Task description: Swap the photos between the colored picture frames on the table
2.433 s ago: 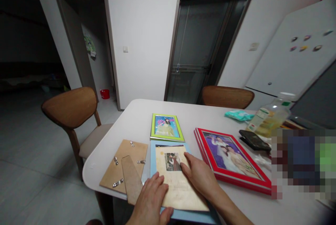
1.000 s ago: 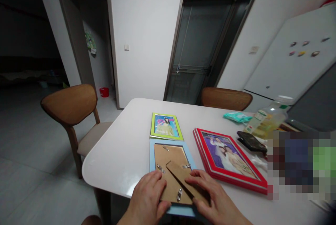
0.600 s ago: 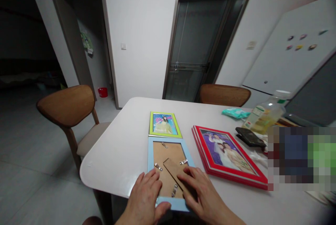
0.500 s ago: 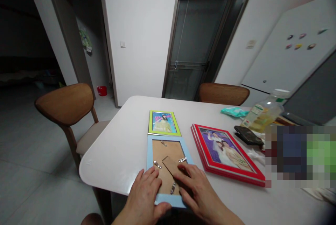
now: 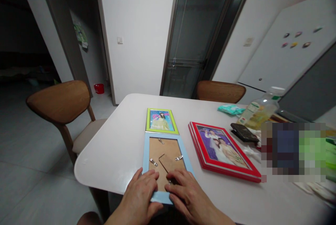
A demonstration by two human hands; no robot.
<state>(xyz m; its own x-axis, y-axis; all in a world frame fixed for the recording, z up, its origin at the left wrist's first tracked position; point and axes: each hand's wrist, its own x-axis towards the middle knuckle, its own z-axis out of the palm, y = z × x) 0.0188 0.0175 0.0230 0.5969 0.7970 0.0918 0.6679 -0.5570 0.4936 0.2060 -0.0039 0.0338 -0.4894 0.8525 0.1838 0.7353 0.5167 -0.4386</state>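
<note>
A light blue photo frame [image 5: 146, 151] lies face down, its brown backing board [image 5: 168, 148] and small metal clips showing. My left hand [image 5: 140, 191] rests on the frame's lower left side, fingers spread over its edge. At the lower clip, my right hand [image 5: 186, 191] has its fingertips bent together on the board; the clip is mostly hidden under them. Touching the blue frame's far end is a green frame [image 5: 161, 120] with a picture of a person in a dress. To the right lie stacked red frames [image 5: 225, 149], the top one picture side up.
Along the table's [image 5: 115, 141] right side are a black phone-like object [image 5: 244, 133], a plastic bottle [image 5: 262, 107], a teal packet [image 5: 230, 109] and a blurred-out patch. Wooden chairs stand at the left [image 5: 63, 102] and the far side [image 5: 220, 91].
My right hand has moved from the right clip down to the lower clip. My left hand stays by the frame's left edge. The view has shifted slightly.
</note>
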